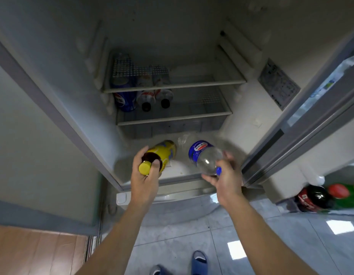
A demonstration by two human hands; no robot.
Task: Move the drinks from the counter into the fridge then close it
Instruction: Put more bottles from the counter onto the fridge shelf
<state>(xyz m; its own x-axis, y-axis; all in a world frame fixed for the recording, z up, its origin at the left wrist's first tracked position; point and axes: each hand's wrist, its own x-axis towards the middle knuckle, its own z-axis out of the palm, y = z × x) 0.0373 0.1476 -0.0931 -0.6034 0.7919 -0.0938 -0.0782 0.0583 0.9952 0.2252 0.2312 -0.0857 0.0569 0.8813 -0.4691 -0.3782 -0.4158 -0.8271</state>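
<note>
The fridge (251, 124) stands open. The left hand (145, 176) grips a yellow bottle (162, 154) at its neck, just below the yellow cap, bottle base pointing into the lowest compartment. The right hand (225, 178) grips a clear bottle (204, 156) with a blue label and blue cap, tilted the same way. The two bottles are side by side, apart. On the middle shelf (192, 114) lie a blue bottle (123, 101) and two dark-capped bottles (154, 98), close together at the left. On the door (320, 120) at the right, lower down, stand a black bottle (315, 197) and a green bottle (346, 195). Blue slippers (200, 262) rest on the tiled floor (271, 245).
</note>
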